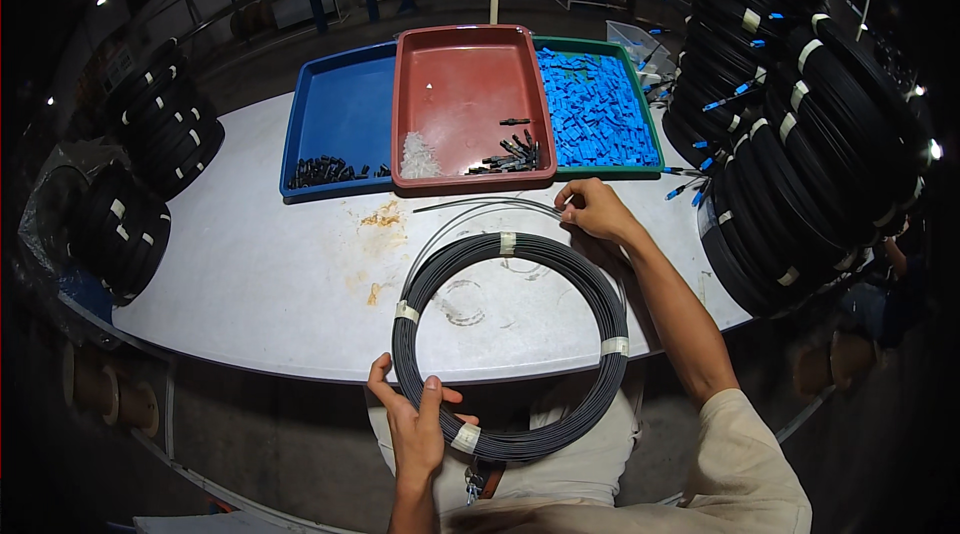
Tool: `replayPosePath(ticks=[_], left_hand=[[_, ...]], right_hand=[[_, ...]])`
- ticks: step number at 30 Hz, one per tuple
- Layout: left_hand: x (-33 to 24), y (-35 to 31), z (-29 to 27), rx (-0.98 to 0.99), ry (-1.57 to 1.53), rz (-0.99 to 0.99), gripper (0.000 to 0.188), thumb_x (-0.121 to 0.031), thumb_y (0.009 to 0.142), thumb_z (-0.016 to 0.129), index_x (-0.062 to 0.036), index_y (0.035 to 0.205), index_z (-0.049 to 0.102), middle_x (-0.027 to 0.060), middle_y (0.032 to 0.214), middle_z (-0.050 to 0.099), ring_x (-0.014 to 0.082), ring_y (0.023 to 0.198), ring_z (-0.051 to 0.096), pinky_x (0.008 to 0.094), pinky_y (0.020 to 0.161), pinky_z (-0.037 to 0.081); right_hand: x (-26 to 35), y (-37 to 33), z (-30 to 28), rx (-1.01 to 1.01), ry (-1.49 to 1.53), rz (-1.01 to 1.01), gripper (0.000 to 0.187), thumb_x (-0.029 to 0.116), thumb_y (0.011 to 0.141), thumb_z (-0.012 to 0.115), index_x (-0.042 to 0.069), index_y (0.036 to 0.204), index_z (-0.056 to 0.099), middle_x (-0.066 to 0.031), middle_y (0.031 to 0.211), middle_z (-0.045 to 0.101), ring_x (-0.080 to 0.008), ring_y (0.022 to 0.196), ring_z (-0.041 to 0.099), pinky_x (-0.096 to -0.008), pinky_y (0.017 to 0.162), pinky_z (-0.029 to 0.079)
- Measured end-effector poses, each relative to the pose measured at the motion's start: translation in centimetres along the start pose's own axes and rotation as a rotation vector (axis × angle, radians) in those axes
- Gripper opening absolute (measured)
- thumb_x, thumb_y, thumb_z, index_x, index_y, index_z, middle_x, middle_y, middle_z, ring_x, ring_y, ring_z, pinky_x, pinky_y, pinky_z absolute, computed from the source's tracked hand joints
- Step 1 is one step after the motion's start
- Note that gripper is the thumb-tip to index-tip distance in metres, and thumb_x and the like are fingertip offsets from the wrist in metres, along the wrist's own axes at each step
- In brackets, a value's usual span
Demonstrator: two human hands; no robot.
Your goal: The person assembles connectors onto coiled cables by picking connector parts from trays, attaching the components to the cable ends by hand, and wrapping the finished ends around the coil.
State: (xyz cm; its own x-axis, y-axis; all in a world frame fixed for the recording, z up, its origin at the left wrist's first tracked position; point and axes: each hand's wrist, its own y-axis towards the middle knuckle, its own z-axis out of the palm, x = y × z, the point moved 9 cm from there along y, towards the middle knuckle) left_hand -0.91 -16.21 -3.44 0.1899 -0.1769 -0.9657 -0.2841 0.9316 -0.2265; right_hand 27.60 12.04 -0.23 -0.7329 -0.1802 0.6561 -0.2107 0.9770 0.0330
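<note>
While the left hand (415,429) clamps the near rim of the taped black cable coil (510,344) at the table (260,274) edge, the right hand (597,210) pinches its loose end (470,206). Judgement: steady the coil, draw the end without kinking. Cable smooth, matte; trays rigid plastic: red tray (470,84) holds small black parts.

No signs or screens are showing. A clear plastic bag (632,38) is lying behind the green tray (648,124) at the far right of the surface (280,274). Dark plastic wrapping (45,224) is bunching around the cable coils (125,224) at the left edge.
</note>
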Motion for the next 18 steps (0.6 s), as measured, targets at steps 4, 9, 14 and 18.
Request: replayPosePath(ticks=[4,9,14,18], left_hand=[[-0.2,1.1,-0.4,-0.02,0.146,0.064,0.059,-0.029,0.105,0.049,-0.0061,0.147,0.014,0.0149,0.07,0.067,0.0252,0.058,0.068,0.0334,0.059,0.055],[-2.0,1.5,-1.2,-0.087,0.573,0.065,0.069,-0.049,0.103,0.047,-0.002,0.147,0.021,0.0165,0.061,0.065,0.0344,0.064,0.07,0.0444,0.066,0.05],[-5.1,-1.2,-1.9,-0.238,1.02,0.141,0.073,-0.055,0.097,0.057,0.0012,0.139,0.039,0.0162,0.075,0.065,0.0339,0.072,0.065,0.0445,0.071,0.048],[-6.9,-2.2,-1.8,-0.291,0.887,0.397,0.072,-0.038,0.089,0.074,0.0038,0.139,0.043,0.0248,0.116,0.058,0.037,0.102,0.06,0.0446,0.086,0.046]], right_hand=[[0.6,-0.5,1.0,0.184,0.434,0.15,0.014,0.003,0.089,0.067,-0.002,0.103,0.068,-0.0064,0.075,0.065,-0.0145,0.068,0.066,-0.0298,0.055,0.051],[2.0,0.2,-0.2,0.133,0.5,0.062,0.021,0.006,0.094,0.067,-0.002,0.112,0.063,-0.0054,0.078,0.061,-0.0096,0.055,0.051,-0.028,0.045,0.042],[3.2,1.8,-0.7,0.106,0.582,0.03,0.022,0.006,0.092,0.068,-0.005,0.112,0.063,-0.0052,0.079,0.063,-0.01,0.058,0.055,-0.0271,0.047,0.043],[5.6,4.3,0.0,0.116,0.602,-0.076,0.021,0.006,0.091,0.07,-0.005,0.109,0.064,-0.0044,0.077,0.061,-0.0114,0.058,0.056,-0.0267,0.046,0.042]])
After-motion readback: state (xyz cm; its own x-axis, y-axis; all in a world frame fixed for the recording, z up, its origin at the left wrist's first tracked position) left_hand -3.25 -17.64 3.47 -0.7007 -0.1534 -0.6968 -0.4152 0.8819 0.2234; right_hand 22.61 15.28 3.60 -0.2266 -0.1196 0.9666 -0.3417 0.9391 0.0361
